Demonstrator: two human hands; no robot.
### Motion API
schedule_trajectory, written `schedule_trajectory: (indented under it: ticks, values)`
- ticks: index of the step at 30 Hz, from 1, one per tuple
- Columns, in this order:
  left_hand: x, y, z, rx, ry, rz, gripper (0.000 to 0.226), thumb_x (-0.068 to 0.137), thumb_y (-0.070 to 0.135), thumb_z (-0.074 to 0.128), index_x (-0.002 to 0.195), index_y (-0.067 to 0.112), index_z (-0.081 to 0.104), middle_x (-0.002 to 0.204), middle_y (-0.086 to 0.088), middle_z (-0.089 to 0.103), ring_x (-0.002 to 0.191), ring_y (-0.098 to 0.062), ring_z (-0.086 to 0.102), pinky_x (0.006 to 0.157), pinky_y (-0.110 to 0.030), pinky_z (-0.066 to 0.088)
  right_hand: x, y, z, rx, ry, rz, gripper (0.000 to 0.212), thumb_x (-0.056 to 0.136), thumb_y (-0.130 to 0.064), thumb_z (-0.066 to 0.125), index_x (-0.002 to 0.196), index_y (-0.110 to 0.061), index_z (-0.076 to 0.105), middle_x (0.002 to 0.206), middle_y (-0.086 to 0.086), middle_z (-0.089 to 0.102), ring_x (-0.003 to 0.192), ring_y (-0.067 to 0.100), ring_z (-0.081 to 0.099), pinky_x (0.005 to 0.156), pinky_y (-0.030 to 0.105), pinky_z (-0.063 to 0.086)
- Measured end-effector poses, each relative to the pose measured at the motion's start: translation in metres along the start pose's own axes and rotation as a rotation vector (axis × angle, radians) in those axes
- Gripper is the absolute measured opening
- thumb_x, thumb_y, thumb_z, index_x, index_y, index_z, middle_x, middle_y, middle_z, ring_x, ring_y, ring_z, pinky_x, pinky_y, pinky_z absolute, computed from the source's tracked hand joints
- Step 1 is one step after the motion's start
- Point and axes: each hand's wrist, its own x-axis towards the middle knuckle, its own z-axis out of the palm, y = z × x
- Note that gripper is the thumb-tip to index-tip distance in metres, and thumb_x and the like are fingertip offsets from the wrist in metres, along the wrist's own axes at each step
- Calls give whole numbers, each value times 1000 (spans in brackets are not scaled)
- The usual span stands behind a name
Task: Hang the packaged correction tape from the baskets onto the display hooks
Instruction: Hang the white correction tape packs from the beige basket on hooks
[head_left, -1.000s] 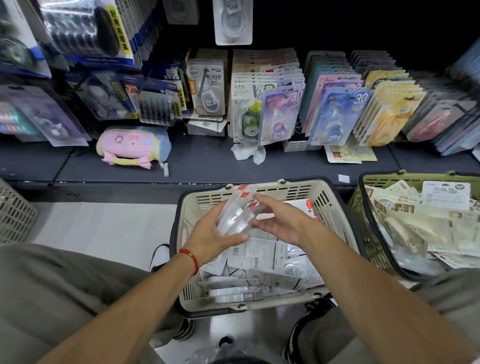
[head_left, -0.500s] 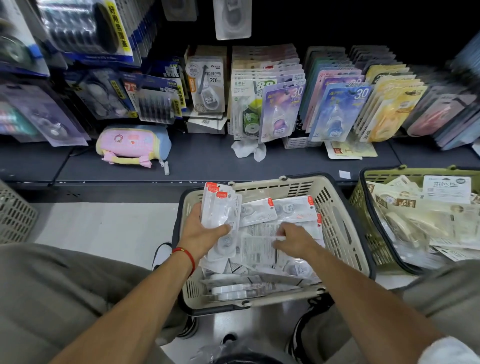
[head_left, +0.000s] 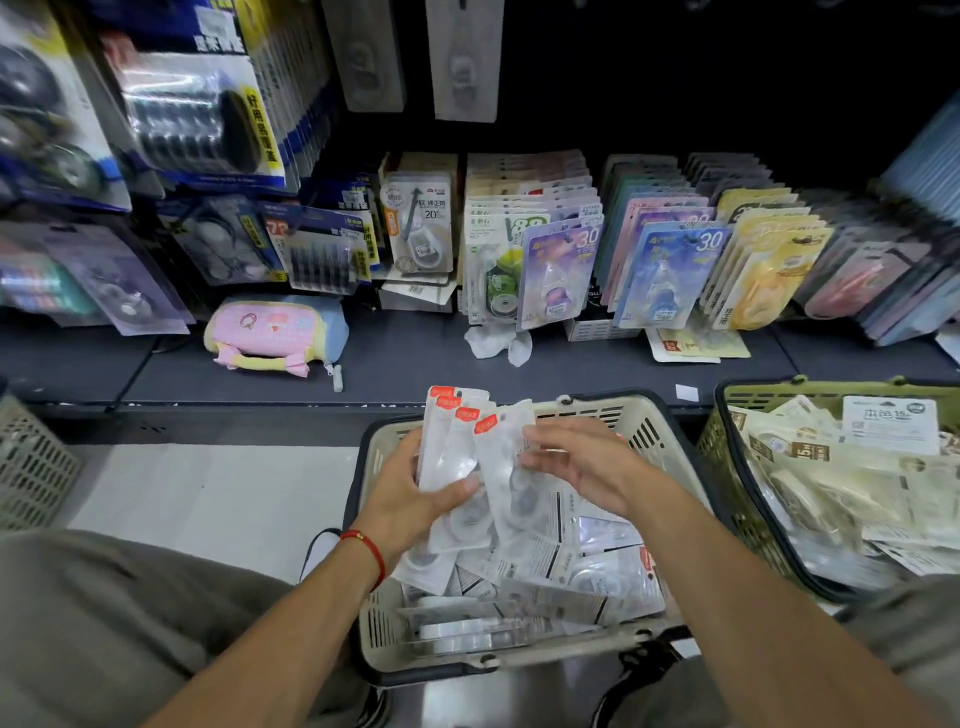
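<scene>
My left hand (head_left: 410, 499) grips a fanned stack of clear correction tape packs (head_left: 457, 441) with red top labels, held upright over the beige basket (head_left: 644, 421). My right hand (head_left: 587, 467) is at the stack's right edge, fingers on the outermost pack (head_left: 506, 457). More of the same packs (head_left: 587, 566) lie loose in the basket. Rows of hanging correction tape packs (head_left: 561, 270) fill the display hooks behind the shelf.
A green basket (head_left: 727, 452) of cream-coloured packs stands at the right. A pink and blue pencil case (head_left: 275, 332) and a crumpled white wrapper (head_left: 496, 345) lie on the dark shelf. A grey basket (head_left: 31, 467) sits at the left edge. My knees flank the beige basket.
My right hand has come up out of the basket with another pack and brought it to the stack in my left hand. The stack is now fanned wider.
</scene>
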Motion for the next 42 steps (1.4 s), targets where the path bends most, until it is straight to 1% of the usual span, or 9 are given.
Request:
schedule_trajectory:
  ticks: [3,6,13,18,22,27,33,36,42]
  values:
    - [3,16,2,-135,23,20,70,69,25,93,132,26,63,122,4,77,115,-16,73,91,-37,62,0,-10,10,-120,66,-63,15,87,-3,82,101,-1,77,96,19,79,73,18,77,63,21,60]
    - [7,40,4,-318,25,35,67,73,17,90,134,19,61,124,-6,76,114,-26,74,84,-36,63,-4,-36,29,-349,222,-156,31,82,-35,90,93,-12,73,67,7,71,45,12,56,38,21,39]
    - [37,151,-12,-390,17,225,71,75,12,92,138,12,59,127,-10,75,116,-31,73,93,-48,61,-21,-132,78,-476,229,-521,50,80,-67,76,108,-26,71,99,-9,78,92,11,73,76,25,57]
    - [61,229,-35,-341,-21,330,64,76,24,91,131,14,62,121,-7,78,111,-28,75,88,-41,63,-31,-181,101,-414,22,-526,52,81,-64,78,117,-28,72,107,7,80,92,42,77,68,62,60]
    - [72,245,-38,-391,-27,369,69,77,31,88,136,24,53,128,-3,75,115,-25,74,91,-48,63,-20,-214,111,-399,105,-640,40,86,-51,81,113,-21,76,103,0,82,99,22,79,87,50,63]
    - [82,229,-45,-501,-138,318,64,92,31,79,146,37,45,139,0,69,124,-31,69,95,-64,58,5,-227,118,-621,229,-704,55,70,-71,77,109,-34,64,98,-13,80,89,5,77,79,38,63]
    - [94,216,-54,-705,-260,250,39,99,28,75,127,49,58,146,-5,64,129,-41,64,94,-71,53,22,-231,118,-698,193,-824,41,87,-66,72,111,-35,60,101,-23,74,90,-1,73,70,23,60]
    - [99,213,-57,-647,-128,294,44,96,30,79,130,47,57,144,0,65,127,-35,67,92,-70,55,26,-232,108,-674,264,-871,29,94,-61,66,109,-39,54,101,-25,72,87,-1,72,70,29,58]
    - [99,222,-68,-298,446,528,67,77,48,89,131,47,51,122,21,71,113,-5,70,91,-34,58,38,-237,95,-495,234,-900,27,97,-48,65,118,-33,56,106,-13,75,94,5,74,70,25,59]
